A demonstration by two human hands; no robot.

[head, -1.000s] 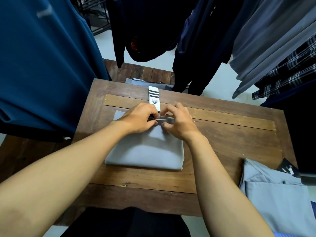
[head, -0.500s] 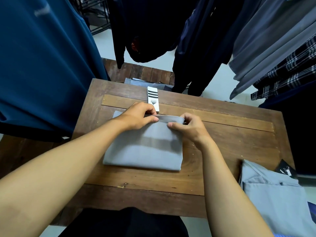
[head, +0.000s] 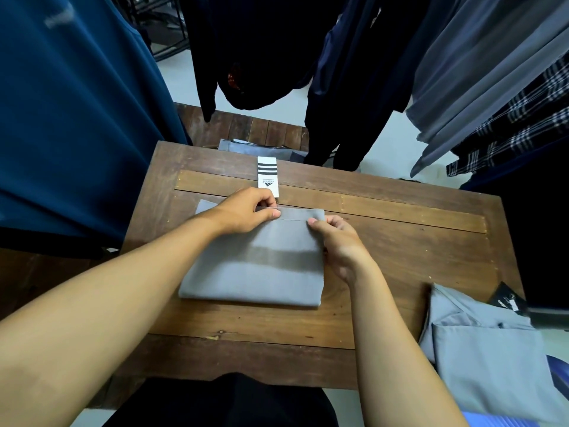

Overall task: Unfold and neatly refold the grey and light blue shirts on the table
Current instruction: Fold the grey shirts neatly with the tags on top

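1. I've got the grey shirt [head: 252, 272] lying as a folded rectangle in the middle of the table [head: 400, 241], its near edge roughly square to me.
2. The left hand [head: 243, 211] pinches the shirt's far band near the middle. The thumb is on top and the fingers are curled at the edge, clamped on cloth just below the white striped tag [head: 268, 177] (which lies flat on the wood beyond the fold).
3. The right hand [head: 338, 241] grips the far right corner of that same band, thumb and forefinger closed on it.
4. Why two pinches along one edge? I reckon it's to draw the band taut and straight so the fold sits neat.
5. The light blue shirt [head: 486, 349] lies folded at my right, over the table's near right corner and well apart from both hands. My guess is it's next in line.
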